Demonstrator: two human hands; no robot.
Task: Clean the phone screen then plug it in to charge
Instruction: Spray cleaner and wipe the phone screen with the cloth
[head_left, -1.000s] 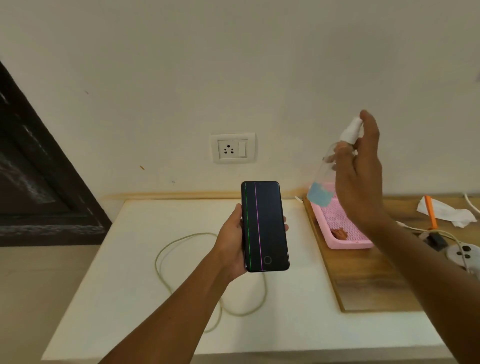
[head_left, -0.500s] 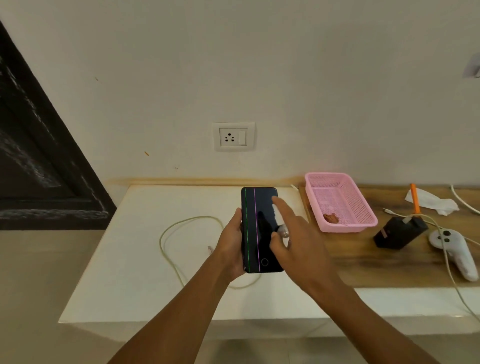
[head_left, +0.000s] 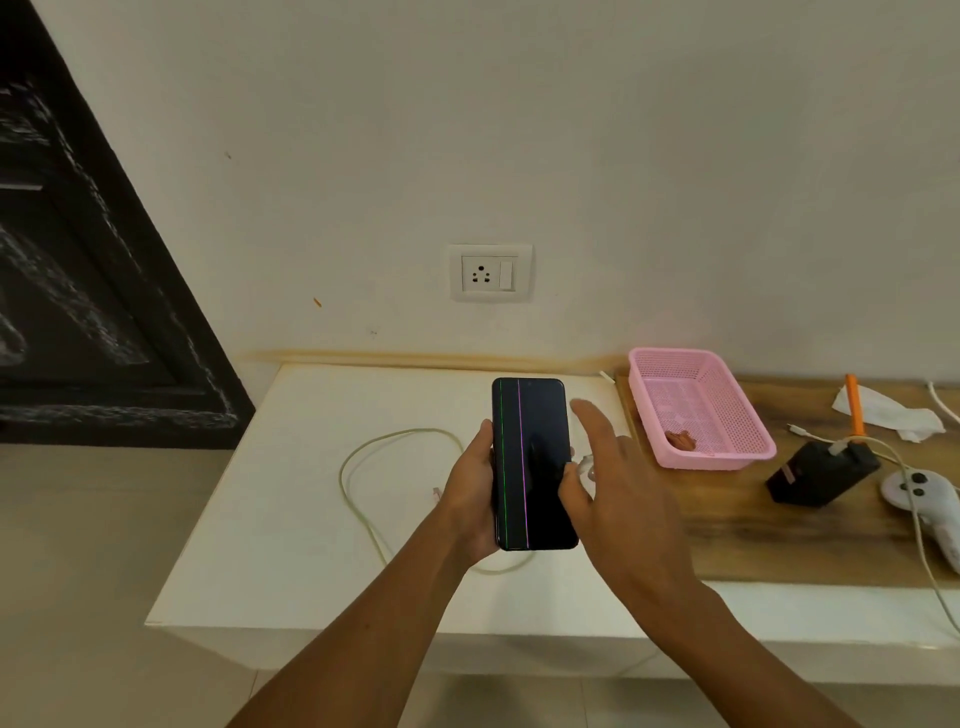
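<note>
Black glass with a green and a pink vertical line down its left part, the phone (head_left: 532, 462) is held upright above the white table (head_left: 291, 545), screen toward the camera, its long axis running near to far. The left hand (head_left: 475, 499) grips it from the left edge, thumb on the near-left side and fingertips just showing past the right edge. The right hand (head_left: 618, 483) sits just right of the phone, fingers spread and relaxed, holding nothing; its thumb lies at or over the right edge of the screen, though I cannot tell whether it touches. So the screen lies to the left of that free hand, and it is the nearer one for any wipe. A pale cable (head_left: 374, 467) loops on the table behind and below the phone; its plug end is hard to make out. The wall socket (head_left: 489, 274) is beyond, straight above the phone. Farther right stand a pink basket (head_left: 748, 415), a black block (head_left: 815, 473), and a crumpled tissue (head_left: 893, 415) at the far right, probably the wiping material.
</note>
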